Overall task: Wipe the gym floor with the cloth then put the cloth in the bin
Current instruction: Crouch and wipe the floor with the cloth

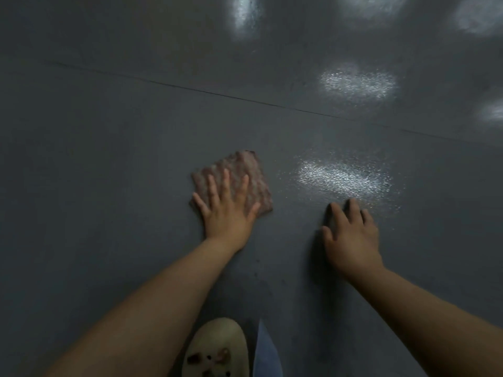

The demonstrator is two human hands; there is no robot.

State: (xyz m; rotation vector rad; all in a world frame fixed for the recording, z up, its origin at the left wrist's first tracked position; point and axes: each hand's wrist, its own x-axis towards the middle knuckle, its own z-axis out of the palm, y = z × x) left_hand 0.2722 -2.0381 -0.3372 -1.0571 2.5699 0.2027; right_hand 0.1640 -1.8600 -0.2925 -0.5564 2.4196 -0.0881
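A folded pinkish-brown cloth point(245, 170) lies flat on the dark grey gym floor point(109, 159) in the middle of the view. My left hand point(227, 210) presses down on the cloth with spread, straight fingers, covering its near half. My right hand point(351, 235) rests on the bare floor to the right of the cloth, fingers slightly bent, holding nothing. No bin is in view.
A thin seam point(217, 93) runs across the floor beyond the cloth. Bright light reflections point(343, 178) shine on the floor right of the cloth and farther back. A pale clog-type shoe point(217, 349) and a blue fabric edge point(265, 352) sit at the bottom.
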